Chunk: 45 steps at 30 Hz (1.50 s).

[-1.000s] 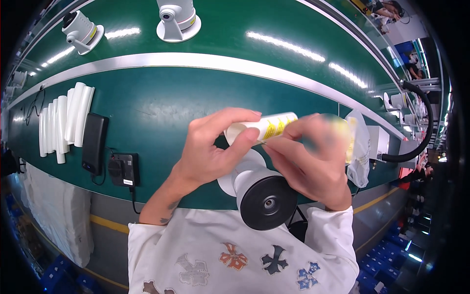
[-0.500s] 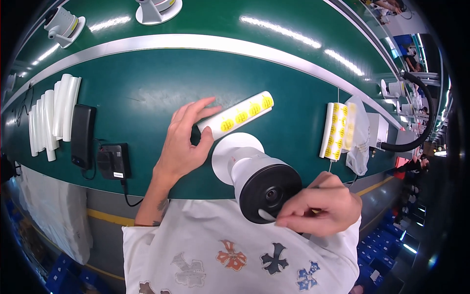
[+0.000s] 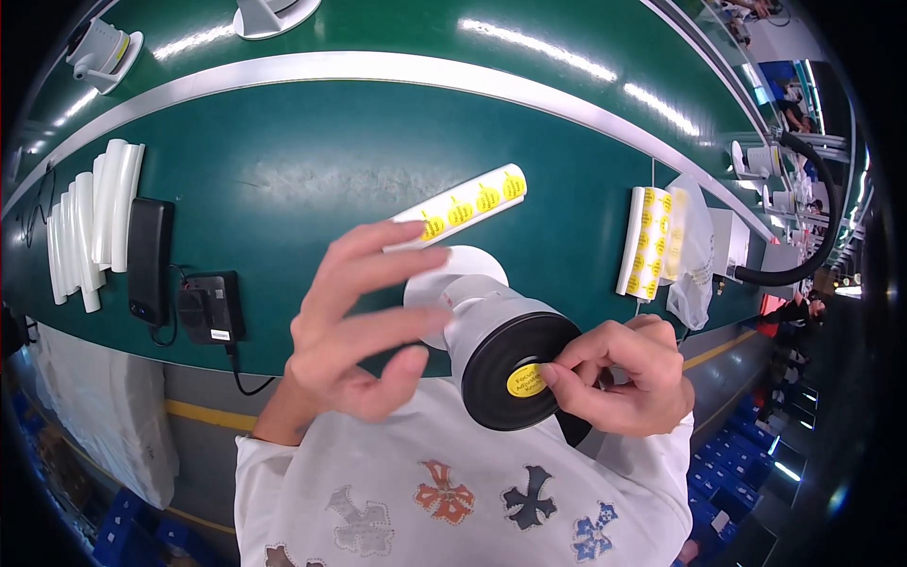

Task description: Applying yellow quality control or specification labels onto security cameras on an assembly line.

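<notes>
A white security camera [image 3: 480, 319] with a round base and a black front disc [image 3: 491, 397] stands tilted toward me at the bench's near edge. My right hand [image 3: 628, 378] pinches a round yellow sticker [image 3: 524, 381] between thumb and fingertips, over the middle of the disc and covering the lens. Whether the whole sticker touches the disc, I cannot tell. Left of the camera, my left hand [image 3: 359, 326] is raised with its fingers apart and holds nothing, somewhat blurred. Beyond it lies a curled white sheet of yellow stickers [image 3: 458, 210].
Several rolled white sheets [image 3: 94, 222] lie at the left, beside a black device [image 3: 151, 260] and a cabled black box [image 3: 210, 307]. More yellow stickers [image 3: 647, 244] lie at the right next to a clear plastic bag [image 3: 693, 255]. Other cameras [image 3: 104, 52] stand beyond a white rail [image 3: 378, 68].
My left hand has left the sticker sheet and come nearer me, its fingers spreading. My right hand has brought the sticker from the disc's lower edge onto its middle.
</notes>
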### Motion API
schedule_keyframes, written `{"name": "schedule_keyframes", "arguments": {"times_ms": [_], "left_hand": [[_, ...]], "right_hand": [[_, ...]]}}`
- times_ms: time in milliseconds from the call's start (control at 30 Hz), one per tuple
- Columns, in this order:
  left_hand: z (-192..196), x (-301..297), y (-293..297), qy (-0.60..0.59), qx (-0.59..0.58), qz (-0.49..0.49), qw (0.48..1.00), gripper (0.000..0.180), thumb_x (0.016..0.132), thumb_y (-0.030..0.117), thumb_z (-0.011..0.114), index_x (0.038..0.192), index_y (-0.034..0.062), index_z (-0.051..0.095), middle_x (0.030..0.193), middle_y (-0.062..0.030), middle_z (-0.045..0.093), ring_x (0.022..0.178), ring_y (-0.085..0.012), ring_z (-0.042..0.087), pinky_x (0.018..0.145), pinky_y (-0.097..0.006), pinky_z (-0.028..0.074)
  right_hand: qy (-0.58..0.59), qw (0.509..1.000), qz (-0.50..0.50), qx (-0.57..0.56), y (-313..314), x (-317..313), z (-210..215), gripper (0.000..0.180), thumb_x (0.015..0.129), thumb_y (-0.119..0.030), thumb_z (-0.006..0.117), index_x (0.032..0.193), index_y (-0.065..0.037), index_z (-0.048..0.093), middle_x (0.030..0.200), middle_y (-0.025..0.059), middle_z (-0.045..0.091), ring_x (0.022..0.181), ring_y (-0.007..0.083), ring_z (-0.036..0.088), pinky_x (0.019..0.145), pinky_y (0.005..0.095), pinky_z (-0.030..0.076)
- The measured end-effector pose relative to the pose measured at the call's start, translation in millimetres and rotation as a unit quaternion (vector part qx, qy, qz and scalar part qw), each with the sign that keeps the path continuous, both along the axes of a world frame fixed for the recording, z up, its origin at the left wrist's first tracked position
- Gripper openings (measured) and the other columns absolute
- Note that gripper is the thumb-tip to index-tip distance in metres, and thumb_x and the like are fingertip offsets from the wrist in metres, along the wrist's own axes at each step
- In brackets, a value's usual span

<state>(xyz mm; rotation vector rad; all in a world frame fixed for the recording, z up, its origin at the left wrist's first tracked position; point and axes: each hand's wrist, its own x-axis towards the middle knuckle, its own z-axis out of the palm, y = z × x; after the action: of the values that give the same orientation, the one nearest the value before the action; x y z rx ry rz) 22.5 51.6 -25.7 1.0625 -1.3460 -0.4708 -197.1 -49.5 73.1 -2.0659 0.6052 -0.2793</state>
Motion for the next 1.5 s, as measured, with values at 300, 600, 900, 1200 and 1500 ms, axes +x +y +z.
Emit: {"name": "schedule_keyframes", "arguments": {"times_ms": [300, 600, 900, 1200, 1500], "left_hand": [[8.5, -8.9, 7.1, -0.045, -0.023, -0.066, 0.997, 0.019, 0.071, 0.009, 0.061, 0.086, 0.0149, 0.070, 0.110, -0.0171, 0.063, 0.106, -0.0449, 0.057, 0.089, -0.059, 0.043], [20.8, -13.1, 8.9, -0.124, -0.010, -0.099, 0.987, 0.027, 0.065, 0.020, 0.066, 0.090, 0.0231, 0.074, 0.116, -0.0080, 0.062, 0.106, -0.0389, 0.058, 0.091, -0.057, 0.041], [20.4, -19.6, 10.9, -0.295, -0.046, -0.045, 0.953, 0.024, 0.076, 0.039, 0.063, 0.090, 0.0218, 0.073, 0.117, 0.0076, 0.062, 0.109, -0.0286, 0.057, 0.092, -0.054, 0.040], [10.0, -34.4, 7.9, -0.321, -0.098, -0.066, 0.940, 0.031, 0.086, 0.045, 0.055, 0.101, 0.0214, 0.070, 0.115, 0.0087, 0.063, 0.109, -0.0231, 0.055, 0.096, -0.051, 0.038], [-6.2, -39.4, -2.6, -0.246, -0.171, -0.030, 0.954, 0.033, 0.080, 0.045, 0.063, 0.092, 0.0155, 0.072, 0.102, -0.0007, 0.066, 0.099, -0.0248, 0.058, 0.078, -0.041, 0.052]], "right_hand": [[-0.005, 1.000, -0.008, 0.009, 2.1, -0.8, -2.0, 0.013, 0.075, 0.002, 0.073, 0.077, 0.000, 0.060, 0.044, -0.0013, 0.047, 0.035, 0.0065, 0.046, 0.034, 0.0225, 0.029], [-0.006, 1.000, -0.007, 0.007, 2.8, -0.1, -2.1, 0.013, 0.075, 0.002, 0.073, 0.077, 0.000, 0.060, 0.045, -0.0012, 0.048, 0.035, 0.0064, 0.046, 0.033, 0.0227, 0.029], [0.021, 0.997, -0.013, -0.071, 1.0, 1.8, 5.7, 0.022, 0.074, -0.001, 0.076, 0.088, 0.002, 0.059, 0.046, -0.0008, 0.049, 0.036, 0.0065, 0.047, 0.035, 0.0215, 0.032], [-0.038, 0.991, -0.106, -0.071, -4.0, -11.9, -11.1, 0.035, 0.074, 0.003, 0.074, 0.104, 0.006, 0.057, 0.053, 0.0010, 0.057, 0.047, 0.0061, 0.055, 0.046, 0.0182, 0.039], [-0.068, 0.986, -0.150, -0.022, -0.9, -25.0, -21.5, 0.028, 0.073, 0.006, 0.072, 0.098, 0.007, 0.061, 0.059, 0.0024, 0.061, 0.050, 0.0072, 0.058, 0.052, 0.0185, 0.042]]}}
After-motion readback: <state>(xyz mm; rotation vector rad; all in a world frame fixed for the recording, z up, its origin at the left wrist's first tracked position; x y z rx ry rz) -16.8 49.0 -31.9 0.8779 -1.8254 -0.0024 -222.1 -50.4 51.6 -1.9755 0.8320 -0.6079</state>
